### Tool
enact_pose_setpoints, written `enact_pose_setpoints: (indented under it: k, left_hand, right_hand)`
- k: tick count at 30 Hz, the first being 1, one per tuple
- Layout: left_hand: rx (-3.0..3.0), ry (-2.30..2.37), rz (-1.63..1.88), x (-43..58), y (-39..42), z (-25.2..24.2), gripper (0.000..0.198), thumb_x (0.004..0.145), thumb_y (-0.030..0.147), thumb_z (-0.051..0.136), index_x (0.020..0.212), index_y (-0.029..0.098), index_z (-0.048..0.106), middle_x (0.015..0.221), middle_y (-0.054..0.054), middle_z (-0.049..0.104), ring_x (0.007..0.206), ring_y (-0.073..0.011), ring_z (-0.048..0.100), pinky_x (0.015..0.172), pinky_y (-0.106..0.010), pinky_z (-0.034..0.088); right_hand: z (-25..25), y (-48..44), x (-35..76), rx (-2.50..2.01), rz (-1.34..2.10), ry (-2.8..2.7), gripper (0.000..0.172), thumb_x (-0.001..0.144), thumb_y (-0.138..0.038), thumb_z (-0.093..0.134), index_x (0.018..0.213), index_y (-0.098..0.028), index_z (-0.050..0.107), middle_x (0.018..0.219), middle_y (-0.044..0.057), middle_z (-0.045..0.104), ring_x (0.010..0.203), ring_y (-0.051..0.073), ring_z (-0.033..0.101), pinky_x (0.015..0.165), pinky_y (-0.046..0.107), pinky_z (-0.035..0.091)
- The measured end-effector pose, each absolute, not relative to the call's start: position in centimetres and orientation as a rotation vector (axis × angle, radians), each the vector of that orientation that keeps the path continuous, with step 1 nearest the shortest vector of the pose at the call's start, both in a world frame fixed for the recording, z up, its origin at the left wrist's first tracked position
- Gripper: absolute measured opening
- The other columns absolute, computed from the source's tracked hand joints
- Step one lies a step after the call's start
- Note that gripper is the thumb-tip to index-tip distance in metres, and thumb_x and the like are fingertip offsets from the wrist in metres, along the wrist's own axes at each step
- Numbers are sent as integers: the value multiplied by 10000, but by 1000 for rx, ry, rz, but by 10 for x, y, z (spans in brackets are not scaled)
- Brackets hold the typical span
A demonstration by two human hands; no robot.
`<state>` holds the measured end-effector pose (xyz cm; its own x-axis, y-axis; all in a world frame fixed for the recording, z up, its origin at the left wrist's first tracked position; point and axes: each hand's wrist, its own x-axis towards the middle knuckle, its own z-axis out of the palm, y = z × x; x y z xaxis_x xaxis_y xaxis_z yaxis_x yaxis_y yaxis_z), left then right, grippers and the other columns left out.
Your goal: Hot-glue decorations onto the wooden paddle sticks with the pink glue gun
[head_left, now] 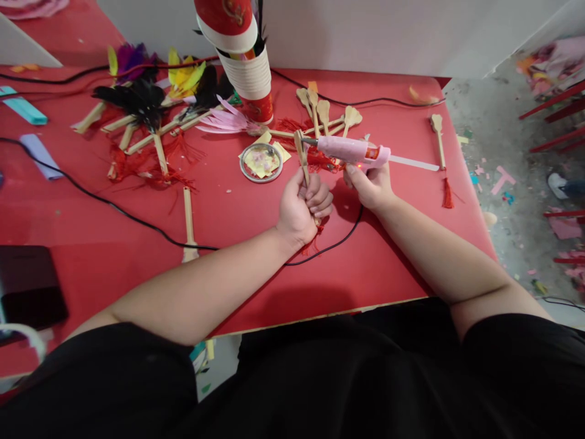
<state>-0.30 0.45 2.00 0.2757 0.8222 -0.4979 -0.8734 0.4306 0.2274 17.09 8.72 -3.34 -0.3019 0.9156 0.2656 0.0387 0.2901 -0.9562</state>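
Plainly, the left grip (305, 204) clasps a wooden stick (300, 149), the right grip (372, 185) a glue gun (340, 148), its red label (372, 153) illegible.

The left hand (304, 207) partly hides the held stick (301, 152); its forearm (196, 283) partly covers a loose stick (188, 213). The top edge crops a cup (226, 21).

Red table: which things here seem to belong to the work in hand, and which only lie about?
Work in hand:
pink glue gun, in the right hand
wooden handle, in the left hand
probably the similar handles and feathered pieces

Apparently just lying about:
dark phone-like object
teal strip
pale blue strip
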Motion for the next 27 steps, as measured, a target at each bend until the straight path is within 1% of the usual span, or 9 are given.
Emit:
enact_pose_setpoints:
  k: [3,7,11,14,17,20,24,27]
  left_hand:
    - [-100,594,1142,-3,5,20,663,1192,481,502,645,231,224,502,53,245,376,-75,266,379,-201,222]
    - [-87,614,1131,-3,4,21,662,1206,489,472,650,229,222,508,55,242,378,-76,250,371,-191,233]
    - [-68,626,1125,-3,3,21,674,1201,499,495,645,231,225,531,60,227,394,-81,228,369,-186,222]
    - [-48,611,1127,-3,3,21,670,1223,485,425,641,229,212,534,59,212,395,-79,220,372,-182,211]
    - [-35,594,1119,-4,4,21,665,1241,470,343,640,231,189,520,59,188,382,-75,205,370,-180,194]
    - [-49,594,1093,-5,4,22,661,1245,477,313,645,233,180,508,62,173,371,-76,188,361,-183,170]
    - [-61,602,1073,-4,4,24,668,1245,492,300,640,233,184,504,66,168,371,-77,170,357,-182,156]
    - [-66,610,1084,-3,4,25,688,1241,514,321,629,233,182,506,68,161,377,-76,157,358,-179,155]
  right_hand:
    - [-35,87,170,-873,1061,-1583,706,856,-931,804,1035,-276,610,779,-9,542,747,215,610,699,398,629]
    - [-40,89,170,-850,1050,-1582,684,872,-916,805,1024,-285,589,739,-41,491,643,177,512,617,366,580]
    - [-44,91,170,-862,1033,-1558,674,896,-915,781,1026,-293,557,715,-61,469,576,154,446,529,332,494]
    - [-46,91,170,-813,1097,-1521,651,917,-894,783,1023,-293,555,650,-88,430,515,137,393,484,315,432]
    - [-44,89,171,-734,1188,-1514,621,906,-855,823,988,-285,592,589,-97,423,476,128,369,468,315,413]
    - [-38,85,171,-732,1250,-1518,615,882,-851,838,933,-276,628,553,-82,452,469,133,380,461,313,400]
    - [-27,81,168,-776,1364,-1512,657,838,-867,854,794,-276,571,513,-76,417,457,124,346,439,301,372]
    - [-21,81,166,-779,1450,-1479,661,809,-847,875,750,-273,550,502,-77,413,441,119,342,425,292,353]
